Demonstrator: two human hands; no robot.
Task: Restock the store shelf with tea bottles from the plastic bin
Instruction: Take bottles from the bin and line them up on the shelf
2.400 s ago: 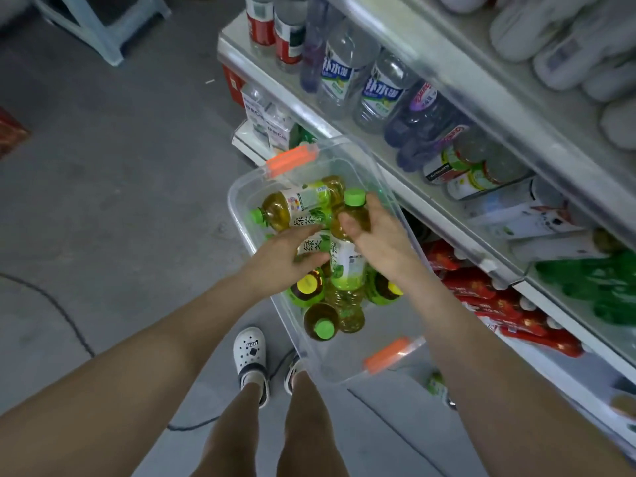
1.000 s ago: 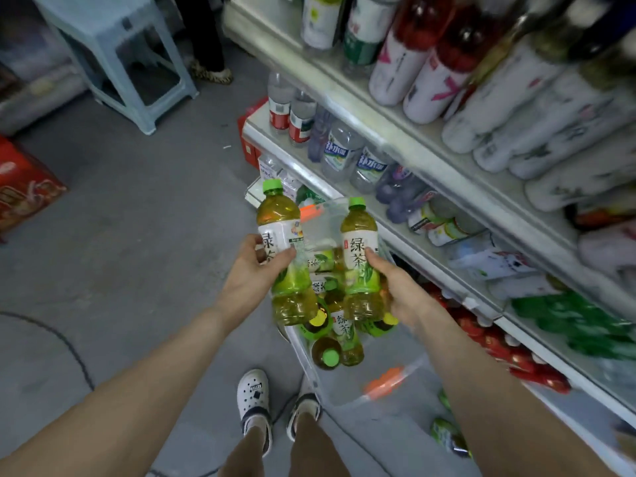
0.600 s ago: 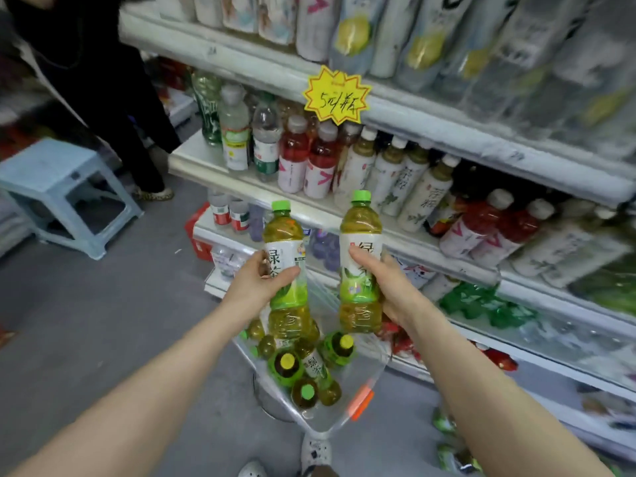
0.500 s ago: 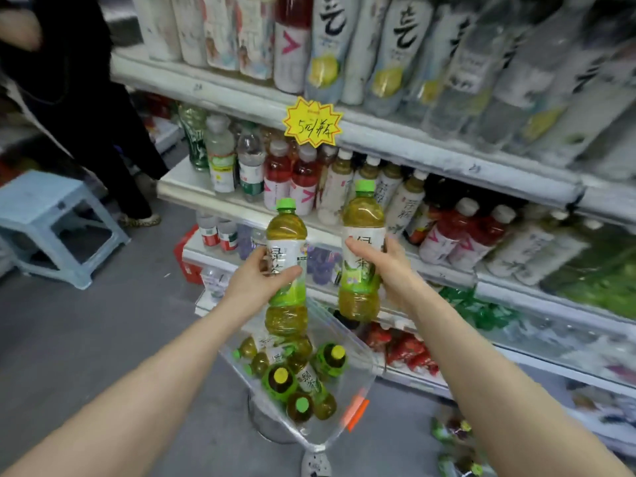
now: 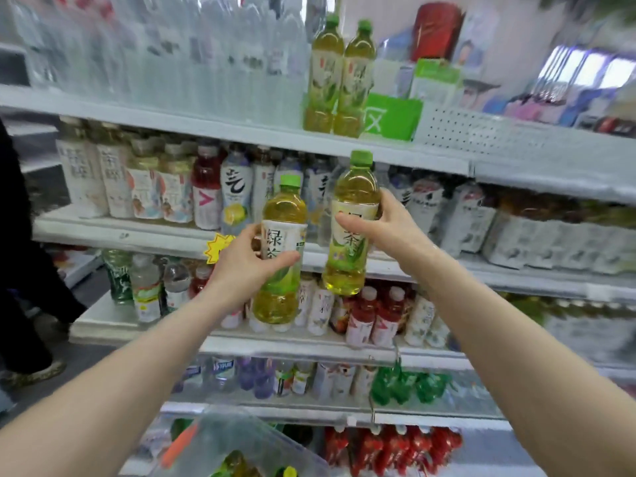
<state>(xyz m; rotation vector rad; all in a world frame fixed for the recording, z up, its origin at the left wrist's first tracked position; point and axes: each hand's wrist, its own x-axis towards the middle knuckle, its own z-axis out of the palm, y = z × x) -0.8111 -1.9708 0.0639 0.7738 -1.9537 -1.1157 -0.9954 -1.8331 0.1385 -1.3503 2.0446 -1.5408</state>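
Two green tea bottles are raised in front of the shelving, one in each hand. The left hand (image 5: 246, 261) wraps its fingers and thumb round the label of the left tea bottle (image 5: 280, 249), which stands upright with its green cap up. The right hand (image 5: 385, 227) grips the right tea bottle (image 5: 351, 223) at its label too; this one is held higher and leans slightly, its cap just below the edge of the top shelf (image 5: 378, 153). The two bottles are near each other but apart.

On that top shelf stand two shelved tea bottles (image 5: 339, 77) of the same kind, side by side and touching, with a green sign (image 5: 390, 117) just to their right and clear water bottles (image 5: 206, 53) to their left. The shelves below hold rows of mixed drinks, among them red drink bottles (image 5: 377, 316).

At the bottom edge, the clear plastic bin (image 5: 241, 442) with an orange latch (image 5: 179, 445) holds more tea bottles; only a few yellow-green tops show. A person's dark trouser leg (image 5: 20, 270) stands at the far left.
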